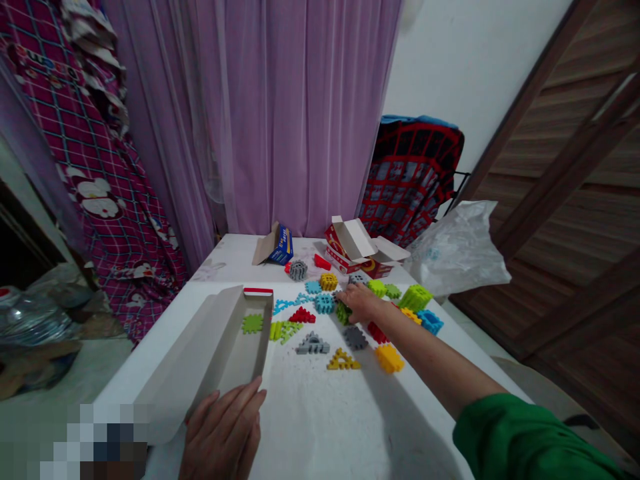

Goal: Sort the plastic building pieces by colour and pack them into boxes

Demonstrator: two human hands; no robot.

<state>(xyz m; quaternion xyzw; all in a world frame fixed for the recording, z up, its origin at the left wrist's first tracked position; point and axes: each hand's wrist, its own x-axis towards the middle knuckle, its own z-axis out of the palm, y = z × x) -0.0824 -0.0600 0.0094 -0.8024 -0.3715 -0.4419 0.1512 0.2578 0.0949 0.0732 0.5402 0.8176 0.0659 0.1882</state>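
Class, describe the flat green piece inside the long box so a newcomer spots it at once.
On the white table, find the long open box with the left hand at its near end. Toward its far end lies the flat, toothed green piece, the only piece visible inside.

Mid-frame I have matt plastic pieces (389,359); lower left, my cardboard box (240,363), smooth and matt inside. My surface (310,420) looks smooth; upper centre, a soft cloth curtain (295,113); at right, a glossy, crinkled plastic bag (455,250) and grained wooden door (565,220).

head-worn view, facing forward and down, above table (310,420)
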